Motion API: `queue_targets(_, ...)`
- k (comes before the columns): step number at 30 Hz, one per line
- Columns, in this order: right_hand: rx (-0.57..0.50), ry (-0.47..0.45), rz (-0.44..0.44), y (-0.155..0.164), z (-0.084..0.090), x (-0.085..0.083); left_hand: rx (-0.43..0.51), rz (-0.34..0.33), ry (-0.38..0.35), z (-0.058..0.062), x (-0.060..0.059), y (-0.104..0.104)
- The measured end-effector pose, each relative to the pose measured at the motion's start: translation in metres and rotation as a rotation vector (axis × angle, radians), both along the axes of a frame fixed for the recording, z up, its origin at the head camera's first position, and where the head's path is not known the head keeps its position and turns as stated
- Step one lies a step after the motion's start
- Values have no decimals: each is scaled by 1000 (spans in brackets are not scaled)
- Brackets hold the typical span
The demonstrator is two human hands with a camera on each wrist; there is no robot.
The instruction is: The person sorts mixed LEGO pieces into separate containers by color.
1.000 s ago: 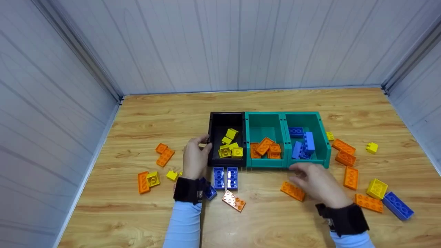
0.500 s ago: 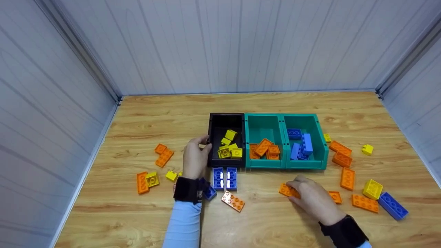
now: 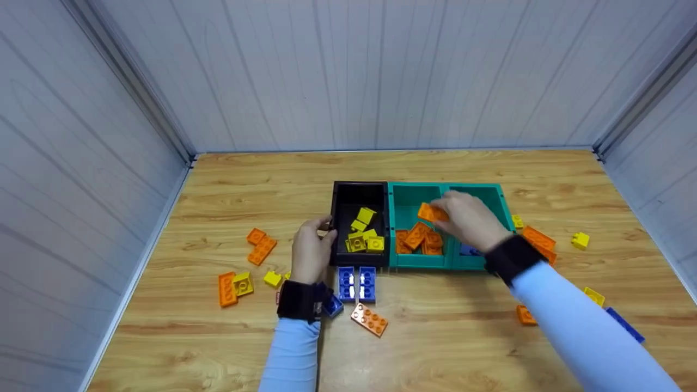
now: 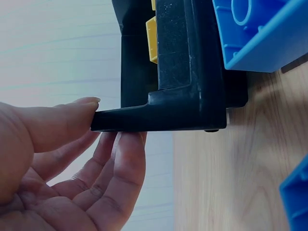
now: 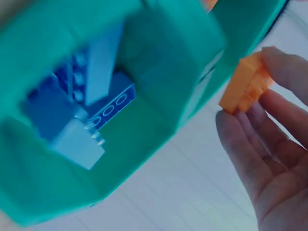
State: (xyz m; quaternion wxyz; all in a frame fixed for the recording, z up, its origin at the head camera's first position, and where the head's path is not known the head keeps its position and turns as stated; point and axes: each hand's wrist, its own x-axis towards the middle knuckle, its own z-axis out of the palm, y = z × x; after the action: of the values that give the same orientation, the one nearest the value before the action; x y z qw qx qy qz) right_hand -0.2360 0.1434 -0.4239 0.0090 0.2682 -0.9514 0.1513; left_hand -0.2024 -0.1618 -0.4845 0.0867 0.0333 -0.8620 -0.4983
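Note:
My right hand (image 3: 471,218) pinches an orange building brick (image 3: 432,212) between thumb and fingertips, above the middle green bin (image 3: 419,261), where several orange bricks (image 3: 416,235) lie. In the right wrist view the orange brick (image 5: 244,84) shows its studs towards the palm. My left hand (image 3: 311,247) grips the left side wall of the black bin (image 3: 333,218); the left wrist view has the thumb on one face of that wall (image 4: 144,118) and the fingers on the other. Yellow bricks (image 3: 365,239) lie in the black bin. My right hand and wrist partly cover the right green bin (image 5: 159,120).
Blue bricks (image 3: 346,283) stand before the black bin, with an orange brick (image 3: 370,319) nearer me. Orange (image 3: 262,249) and yellow bricks (image 3: 243,283) lie at left. More orange (image 3: 538,239), yellow (image 3: 580,240) and blue bricks (image 3: 624,325) are scattered at right, partly behind my sleeve.
My right hand reached down to an orange brick on the table before the bins, took it and lifted it up and left over the middle bin. My left hand stays on the black bin.

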Motion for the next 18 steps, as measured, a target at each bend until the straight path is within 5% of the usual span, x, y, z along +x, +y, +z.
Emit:
queue_targets(8,122,-133,-17,-37,-20,-54,8,-3,-36,2,1,0)
queue_targets(13,158,-191,-26,-47,-26,-62,9,-2,-30,2,1,1)
queue_targets(18,143,-229,-6,-48,-7,-60,-1,0,-35,1,0,-1)
